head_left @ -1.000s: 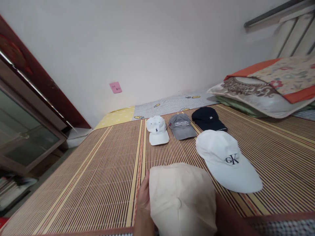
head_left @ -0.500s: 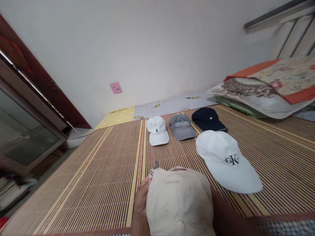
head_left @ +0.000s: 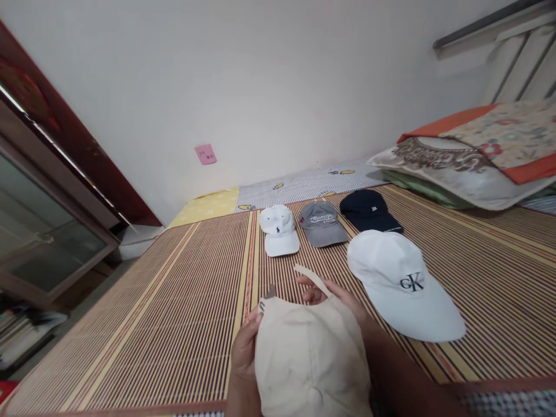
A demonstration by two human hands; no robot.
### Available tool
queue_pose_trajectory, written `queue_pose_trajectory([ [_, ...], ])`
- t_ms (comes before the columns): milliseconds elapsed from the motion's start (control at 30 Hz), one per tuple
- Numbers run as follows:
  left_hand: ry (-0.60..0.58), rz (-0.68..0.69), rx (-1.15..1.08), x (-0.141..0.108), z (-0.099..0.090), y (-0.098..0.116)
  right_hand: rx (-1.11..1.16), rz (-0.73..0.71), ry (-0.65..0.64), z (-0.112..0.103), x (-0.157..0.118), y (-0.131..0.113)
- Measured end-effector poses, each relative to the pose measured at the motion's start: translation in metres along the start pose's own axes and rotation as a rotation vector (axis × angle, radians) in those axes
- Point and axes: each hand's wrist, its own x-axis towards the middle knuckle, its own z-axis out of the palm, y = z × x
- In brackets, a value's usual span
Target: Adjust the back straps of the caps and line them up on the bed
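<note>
A beige cap [head_left: 310, 353] is held low in the middle, its crown facing me and its back opening away from me. My left hand [head_left: 247, 347] grips the left edge beside the strap end with the grey buckle [head_left: 270, 291]. On the right, my right hand [head_left: 343, 298] is closed on the cap's edge by the loose strap [head_left: 313, 277], which sticks up to the left. The two strap ends are apart. Beyond lie a small white cap [head_left: 279, 230], a grey cap [head_left: 322, 223] and a navy cap [head_left: 369, 210]. A larger white cap [head_left: 403, 284] lies nearer, at the right.
The caps lie on a striped bamboo mat [head_left: 174, 313]. Pillows [head_left: 469, 156] are stacked at the right, by a metal rail [head_left: 486, 30]. A pink note [head_left: 205, 154] is on the wall. A glass-fronted cabinet [head_left: 52, 243] stands at the left.
My right hand has come into view from behind the beige cap, and the loose strap now stands up. The cap has shifted slightly left.
</note>
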Motion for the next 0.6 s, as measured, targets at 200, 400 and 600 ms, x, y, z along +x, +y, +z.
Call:
queue_pose_trajectory([
  [200, 0.093, 0.022, -0.105, 0.01, -0.013, 0.011, 0.118, 0.107, 0.093, 0.008, 0.001, 0.0],
  [400, 0.116, -0.011, -0.147, 0.006, -0.01, 0.011, -0.088, 0.093, 0.043, 0.011, -0.004, 0.003],
  [600, 0.1, -0.053, -0.047, 0.01, -0.01, 0.012, -0.026, -0.007, 0.111, 0.003, -0.002, 0.002],
])
